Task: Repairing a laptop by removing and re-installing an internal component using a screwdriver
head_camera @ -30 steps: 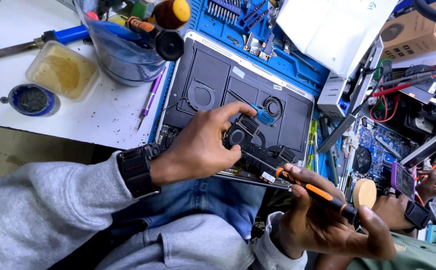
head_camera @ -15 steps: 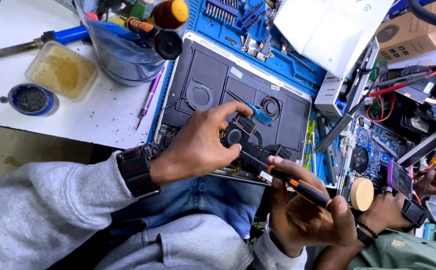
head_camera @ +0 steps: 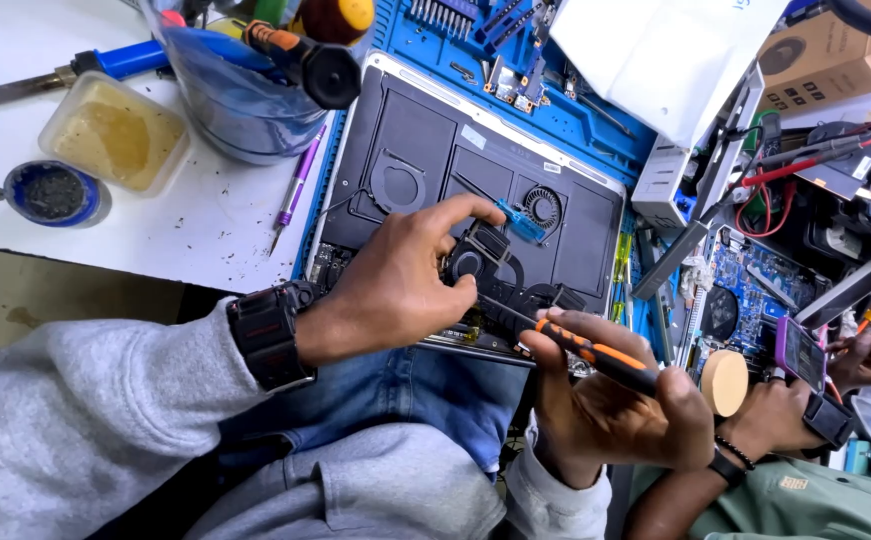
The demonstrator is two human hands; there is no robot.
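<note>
While my right hand (head_camera: pixel 611 405) is gripping the orange-and-black screwdriver (head_camera: pixel 596 355) in a closed fist, its thin dark shaft is running up and to the left, its tip reaching toward the black fan module (head_camera: pixel 471 262) just beyond my knuckles. So the fan is lying ahead and left of that hand, with the tool's long axis pointing almost straight at it. My left hand (head_camera: pixel 406 280) is the nearer one: its fingers are arching over the fan, fingertips pressing down at its rim and pinching nothing that I can make out. Both are working inside the opened laptop (head_camera: pixel 406 150), a matte black interior in a silvery metal shell, resting on a blue ribbed mat (head_camera: pixel 576 120) at the near edge of the white table (head_camera: pixel 206 220). Farther left, a purple pen (head_camera: pixel 296 185) is lying on the speckled top beside a translucent blue tub (head_camera: pixel 236 95). Off to my right, another person's hand (head_camera: pixel 861 360) is holding a small device.
</note>
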